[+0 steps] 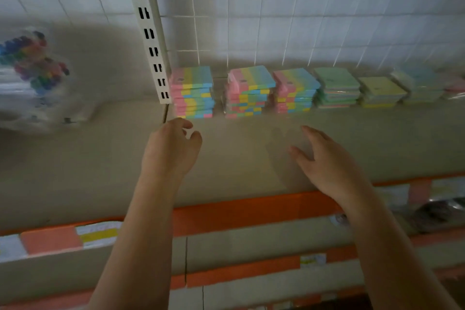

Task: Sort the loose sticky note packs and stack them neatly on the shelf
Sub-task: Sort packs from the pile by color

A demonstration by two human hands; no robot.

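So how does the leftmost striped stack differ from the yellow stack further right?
The leftmost striped stack shows pink, yellow, green and blue bands; the yellow stack is one plain colour. The striped stack stands clearly taller. It sits beside the slotted upright; the yellow one sits among other stacks. Both rest at the back of the shelf.

A white wire grid [314,7] backs the beige shelf [75,171] — its front edge orange [239,211] — with a slotted white upright [148,30] at the left; light is dim.
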